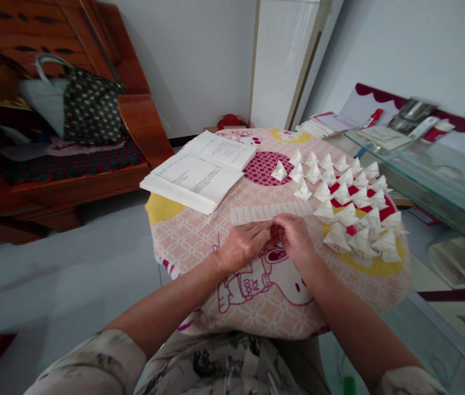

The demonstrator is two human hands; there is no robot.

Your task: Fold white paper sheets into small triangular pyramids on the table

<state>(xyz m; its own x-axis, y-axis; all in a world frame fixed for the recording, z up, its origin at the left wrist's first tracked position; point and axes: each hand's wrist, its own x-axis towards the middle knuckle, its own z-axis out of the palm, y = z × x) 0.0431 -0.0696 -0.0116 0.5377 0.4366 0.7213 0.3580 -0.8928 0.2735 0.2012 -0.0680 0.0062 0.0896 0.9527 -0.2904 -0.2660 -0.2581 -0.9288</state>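
A pale sheet of paper (244, 214) with faint print shows as a narrow strip on the round table, just beyond my hands. My left hand (244, 245) is closed at its near edge, fingers bent toward the middle. My right hand (295, 237) pinches the same edge, its fingertips meeting those of the left. The fingers cover part of the paper, so its exact shape there is hidden. To the right, several small folded paper pieces (347, 214) with pointed tips stand in rows. A thick open book (199, 173) with printed pages lies at the left.
A patterned pink cloth (186, 236) covers the table. At the right is a glass shelf (417, 170) bearing a metal container (415, 109) and other items. On the left, a wooden bench (141, 131) carries a dark patterned bag (92, 107). A white wall stands behind.
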